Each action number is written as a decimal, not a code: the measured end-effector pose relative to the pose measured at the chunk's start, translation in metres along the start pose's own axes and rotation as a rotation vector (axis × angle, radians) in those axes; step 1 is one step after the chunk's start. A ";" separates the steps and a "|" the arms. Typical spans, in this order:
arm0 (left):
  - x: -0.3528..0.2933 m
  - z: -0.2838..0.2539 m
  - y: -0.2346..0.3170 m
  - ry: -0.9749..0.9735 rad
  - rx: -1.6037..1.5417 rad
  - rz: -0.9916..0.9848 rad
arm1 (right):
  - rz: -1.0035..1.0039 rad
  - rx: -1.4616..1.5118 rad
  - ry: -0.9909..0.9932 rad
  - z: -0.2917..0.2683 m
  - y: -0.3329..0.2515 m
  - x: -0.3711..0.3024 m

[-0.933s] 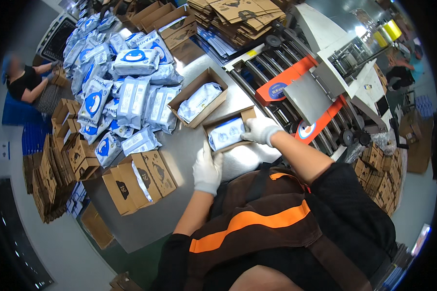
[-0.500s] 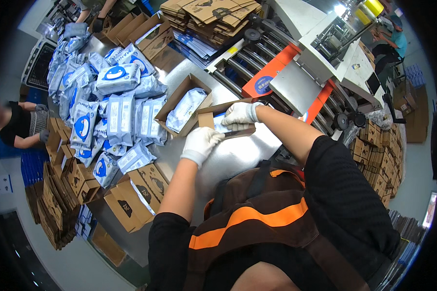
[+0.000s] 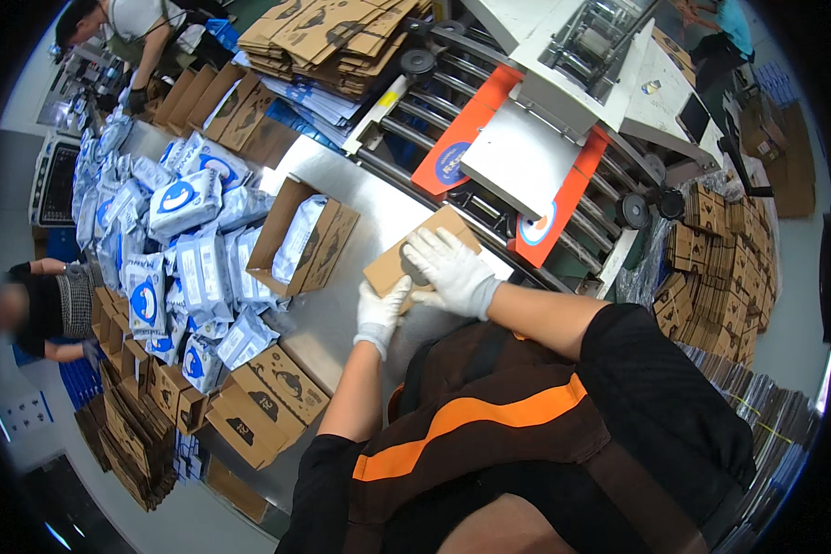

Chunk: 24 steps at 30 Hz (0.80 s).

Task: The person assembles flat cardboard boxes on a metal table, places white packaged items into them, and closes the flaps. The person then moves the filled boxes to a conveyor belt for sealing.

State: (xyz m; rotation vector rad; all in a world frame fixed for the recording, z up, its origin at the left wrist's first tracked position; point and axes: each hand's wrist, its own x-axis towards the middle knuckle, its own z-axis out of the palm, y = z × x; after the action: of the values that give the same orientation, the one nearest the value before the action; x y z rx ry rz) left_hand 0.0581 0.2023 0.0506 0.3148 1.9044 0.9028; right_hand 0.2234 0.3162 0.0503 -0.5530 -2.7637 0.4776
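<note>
Box (image 3: 448, 222) now shut on top; pack visible inside a moment ago is hidden, so closing looks nearly done. Left hand (image 3: 381, 312) clamped on near-left corner, right hand (image 3: 454, 271) spread flat across top. Box over desk (image 3: 332, 311), near orange strip (image 3: 478, 120).

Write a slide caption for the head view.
Gloved left hand and right hand on a cardboard box, wrapped packets piled at left.

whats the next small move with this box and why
Probably slide the box toward the roller conveyor: its top looks shut, the right grip lies across it, the left grip is at its near edge, and the conveyor stands just beyond.
</note>
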 end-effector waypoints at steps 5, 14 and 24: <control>0.002 0.076 0.025 -0.203 -0.177 -0.075 | -0.131 0.041 -0.051 -0.058 0.088 0.001; 0.014 -0.096 0.037 0.526 0.910 0.451 | 0.219 0.385 0.166 -0.055 0.032 0.022; -0.059 -0.073 -0.022 0.591 0.476 0.828 | 0.095 0.452 -0.536 -0.025 -0.028 0.095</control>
State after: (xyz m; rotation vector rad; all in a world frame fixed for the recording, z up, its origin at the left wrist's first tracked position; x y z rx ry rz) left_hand 0.0287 0.1206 0.0932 1.3117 2.5828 1.1314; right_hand 0.1384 0.3374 0.1035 -0.4963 -2.9545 1.4068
